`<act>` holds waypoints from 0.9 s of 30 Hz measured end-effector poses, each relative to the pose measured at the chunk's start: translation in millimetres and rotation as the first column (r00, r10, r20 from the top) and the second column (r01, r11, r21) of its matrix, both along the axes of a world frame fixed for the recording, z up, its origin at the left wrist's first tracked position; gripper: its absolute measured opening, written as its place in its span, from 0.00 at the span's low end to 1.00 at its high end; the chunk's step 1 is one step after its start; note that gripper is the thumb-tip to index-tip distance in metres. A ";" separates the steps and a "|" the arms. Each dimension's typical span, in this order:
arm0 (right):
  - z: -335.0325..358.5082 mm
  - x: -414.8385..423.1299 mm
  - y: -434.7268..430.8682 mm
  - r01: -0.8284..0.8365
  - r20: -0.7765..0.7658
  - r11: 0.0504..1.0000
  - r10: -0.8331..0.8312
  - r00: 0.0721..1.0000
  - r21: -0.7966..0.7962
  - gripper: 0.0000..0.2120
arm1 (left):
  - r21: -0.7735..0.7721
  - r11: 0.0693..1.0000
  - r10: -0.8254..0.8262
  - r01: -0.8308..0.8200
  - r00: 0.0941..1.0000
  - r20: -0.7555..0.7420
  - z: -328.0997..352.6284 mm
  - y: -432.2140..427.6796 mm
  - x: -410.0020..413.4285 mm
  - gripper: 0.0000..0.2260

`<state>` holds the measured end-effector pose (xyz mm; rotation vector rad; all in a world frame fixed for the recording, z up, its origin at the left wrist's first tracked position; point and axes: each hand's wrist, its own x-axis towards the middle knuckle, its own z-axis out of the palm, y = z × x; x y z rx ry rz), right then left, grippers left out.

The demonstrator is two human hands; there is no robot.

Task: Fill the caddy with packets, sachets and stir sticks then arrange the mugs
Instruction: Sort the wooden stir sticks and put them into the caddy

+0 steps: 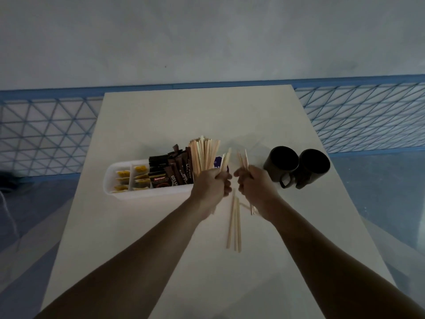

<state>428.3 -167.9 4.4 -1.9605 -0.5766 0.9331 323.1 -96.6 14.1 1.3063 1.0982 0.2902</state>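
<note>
A white caddy (147,194) lies across the middle of the table. It holds yellow sachets (132,179) at its left, dark brown packets (171,170) in the middle and an upright bundle of wooden stir sticks (203,155) at its right. My left hand (210,187) grips a few stir sticks (225,160) just right of that bundle. My right hand (254,187) grips another small bunch of sticks (243,160) beside it. Three loose sticks (234,224) lie on the table under my hands. Two black mugs (297,165) stand side by side to the right.
The white table (197,116) is narrow, with its edges close on both sides. Behind it runs a blue wire-mesh fence (48,132) below a grey wall. A dark object sits on the floor at far left (9,180).
</note>
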 end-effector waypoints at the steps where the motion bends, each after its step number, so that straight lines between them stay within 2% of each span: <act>1: 5.6 -0.8 6.2 0.015 -0.027 0.999 -0.013 1.000 0.050 0.12 | 0.003 0.999 0.034 -0.034 0.999 0.042 5.6 4.5 -1.2 0.11; 5: 24.5 -1.6 32.8 0.090 -0.143 0.975 -0.061 0.988 0.205 0.13 | 0.048 0.987 0.145 -0.153 0.981 0.130 19.2 24.1 -7.2 0.08; 13: 32.9 -9.5 74.1 0.151 -0.198 0.926 -0.085 0.976 0.345 0.11 | 0.096 0.941 0.293 -0.325 0.922 0.252 28.1 54.5 -19.1 0.08; 17: 28.8 -15.5 82.2 0.186 -0.275 0.905 -0.081 0.958 0.382 0.11 | 0.159 0.926 0.304 -0.343 0.926 0.226 19.1 59.5 -23.4 0.07; 22: 15.8 -21.2 88.9 0.182 -0.324 0.910 -0.057 0.944 0.373 0.11 | 0.361 0.886 0.285 -0.290 0.956 0.067 6.4 56.0 -25.2 0.08; 27: 7.1 -29.2 88.7 0.146 -0.360 0.909 0.005 0.933 0.391 0.15 | 0.361 0.890 0.292 -0.277 0.956 0.014 -1.7 51.9 -26.6 0.09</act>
